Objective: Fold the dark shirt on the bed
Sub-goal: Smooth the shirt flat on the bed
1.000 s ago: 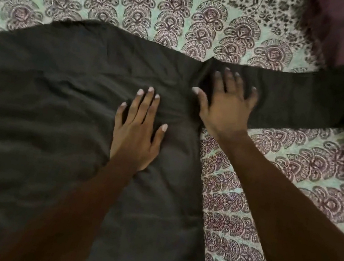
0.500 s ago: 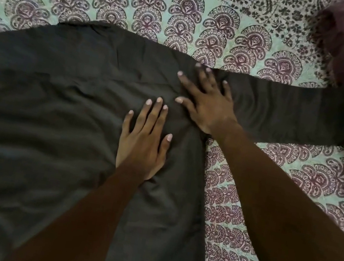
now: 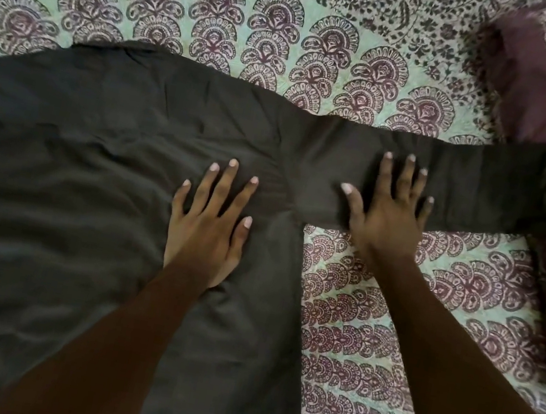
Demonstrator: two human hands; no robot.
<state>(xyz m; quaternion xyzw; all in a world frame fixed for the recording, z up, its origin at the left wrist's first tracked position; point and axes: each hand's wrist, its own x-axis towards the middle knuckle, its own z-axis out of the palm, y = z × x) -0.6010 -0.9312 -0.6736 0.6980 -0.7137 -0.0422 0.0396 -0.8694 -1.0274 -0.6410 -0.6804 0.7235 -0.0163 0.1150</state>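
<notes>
The dark shirt (image 3: 76, 194) lies spread flat on the bed and fills the left half of the view. One long sleeve (image 3: 508, 190) stretches out to the right edge. My left hand (image 3: 210, 225) rests palm down on the shirt's body near the armpit, fingers apart. My right hand (image 3: 388, 209) lies flat on the near end of the sleeve, fingers spread and holding nothing. The shirt's left part runs out of view.
A patterned green and maroon bedsheet (image 3: 369, 333) covers the bed under and around the shirt. A maroon pillow (image 3: 542, 79) with a printed border lies at the upper right, partly under the sleeve's far end.
My right hand has slid to the right, from the shoulder seam onto the sleeve. My left hand stays pressed on the shirt's body.
</notes>
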